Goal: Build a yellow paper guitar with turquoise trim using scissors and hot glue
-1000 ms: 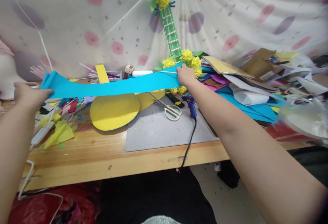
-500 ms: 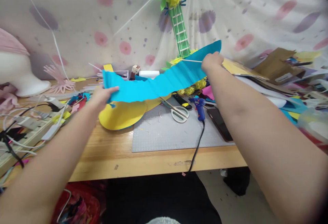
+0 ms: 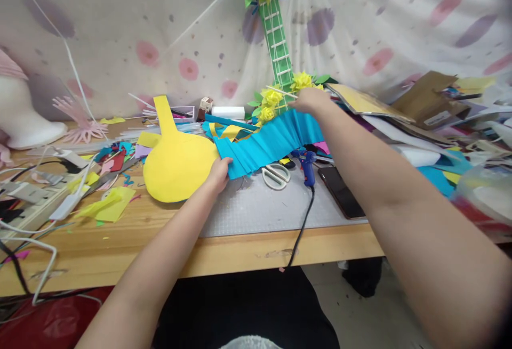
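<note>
A strip of blue crepe paper (image 3: 264,149), ruffled with many vertical creases, spans between my hands above the grey cutting mat (image 3: 248,216). My left hand (image 3: 220,173) pinches its lower left end. Higher up at the right, my right hand (image 3: 310,101) is closed at the strip's upper edge, and a thin white stick (image 3: 281,91) sticks out leftward from it. Its fingertips are partly hidden. Left of the strip lies a yellow lute-shaped cutout (image 3: 180,168) with a narrow neck. White-handled scissors (image 3: 276,176) lie just below the strip, their blades covered by it.
A blue glue gun (image 3: 307,167) with a black cord and a phone (image 3: 342,192) rest on the mat. Behind stands a green stringed-instrument model (image 3: 278,45) with yellow paper flowers. Paper scraps and cables crowd the left, stacked papers the right.
My hands have come closer together, the left moving right and the strip bunching and lowering. More of the yellow cutout now shows. The view has shifted slightly.
</note>
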`<action>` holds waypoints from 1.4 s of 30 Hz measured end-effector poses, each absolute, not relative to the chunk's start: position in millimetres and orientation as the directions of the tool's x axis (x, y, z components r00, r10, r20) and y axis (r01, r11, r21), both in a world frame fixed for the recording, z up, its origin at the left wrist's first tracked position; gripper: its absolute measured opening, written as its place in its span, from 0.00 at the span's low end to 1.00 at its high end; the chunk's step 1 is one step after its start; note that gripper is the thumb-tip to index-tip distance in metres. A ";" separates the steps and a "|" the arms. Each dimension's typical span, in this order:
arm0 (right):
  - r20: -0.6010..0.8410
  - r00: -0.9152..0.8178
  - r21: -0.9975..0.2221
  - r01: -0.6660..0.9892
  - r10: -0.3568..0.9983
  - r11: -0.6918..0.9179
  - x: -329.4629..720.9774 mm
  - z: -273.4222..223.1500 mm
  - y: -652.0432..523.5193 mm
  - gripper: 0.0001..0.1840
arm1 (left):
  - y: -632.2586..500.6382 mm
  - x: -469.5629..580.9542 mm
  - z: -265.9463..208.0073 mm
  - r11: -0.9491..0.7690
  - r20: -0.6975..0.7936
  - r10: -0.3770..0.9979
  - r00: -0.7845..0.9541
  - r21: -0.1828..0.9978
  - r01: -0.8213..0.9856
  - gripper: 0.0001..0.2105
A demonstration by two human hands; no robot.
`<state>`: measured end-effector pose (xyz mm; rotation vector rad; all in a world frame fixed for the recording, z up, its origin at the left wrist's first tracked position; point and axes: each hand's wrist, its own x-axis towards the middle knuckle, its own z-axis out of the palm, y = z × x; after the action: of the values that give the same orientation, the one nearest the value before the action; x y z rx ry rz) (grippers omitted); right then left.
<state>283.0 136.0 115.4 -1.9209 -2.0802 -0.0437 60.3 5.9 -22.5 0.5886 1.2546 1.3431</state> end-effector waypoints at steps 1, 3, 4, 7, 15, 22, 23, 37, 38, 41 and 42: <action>0.206 -0.113 -0.229 0.960 0.972 0.160 269.7 109.3 124.1 0.22 | 3.1 60.9 -21.5 0.236 -0.339 0.917 -0.209 0.885 -0.401 0.09; 0.182 -0.245 -0.332 0.896 0.952 0.294 244.3 88.3 97.9 0.25 | -3.5 60.7 -18.1 0.270 -0.369 0.915 -0.164 0.860 -0.433 0.09; 0.212 -0.330 -0.435 0.811 0.920 0.391 233.2 73.9 84.4 0.24 | -7.3 59.5 -16.2 0.286 -0.380 0.915 -0.138 0.850 -0.442 0.10; 0.326 -0.413 -0.623 0.583 0.851 0.521 209.6 23.6 48.4 0.20 | -19.4 50.9 -12.2 0.326 -0.382 0.923 -0.048 0.842 -0.430 0.10; 0.169 -0.361 -0.892 0.340 0.917 0.298 185.7 -42.0 15.4 0.32 | -38.5 31.1 -31.7 0.219 -0.202 0.975 0.097 0.947 -0.236 0.18; 0.189 -0.304 -0.820 0.474 0.934 0.320 189.6 -39.2 19.6 0.14 | -34.2 37.9 -46.3 0.047 -0.044 0.983 -0.179 0.999 0.012 0.14; 0.208 -0.258 -0.792 0.522 0.944 0.317 193.0 -36.3 20.8 0.13 | -33.3 37.3 -46.6 0.035 -0.028 0.979 -0.202 0.999 0.033 0.13; 0.288 -0.140 -0.533 0.798 0.947 0.280 228.3 -32.9 18.5 0.14 | -46.6 30.3 -13.2 -0.006 -0.014 0.925 -0.380 0.999 -0.050 0.08; 0.289 -0.137 -0.531 0.801 0.948 0.277 227.5 -35.3 17.8 0.14 | -46.6 28.8 -12.7 -0.011 -0.001 0.925 -0.379 0.999 -0.031 0.08; 0.282 -0.132 -0.515 0.815 0.950 0.266 223.7 -37.8 16.6 0.14 | -45.0 22.4 -14.0 0.001 -0.002 0.923 -0.385 1.000 -0.002 0.07; 0.277 -0.128 -0.510 0.820 0.952 0.259 222.3 -37.7 16.5 0.14 | -44.1 19.7 -14.6 0.011 -0.008 0.922 -0.386 1.000 0.005 0.07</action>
<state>222.3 16.5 -37.7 -1.6007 -1.9876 0.3145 19.7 -44.1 -14.6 0.9931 1.5055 1.4834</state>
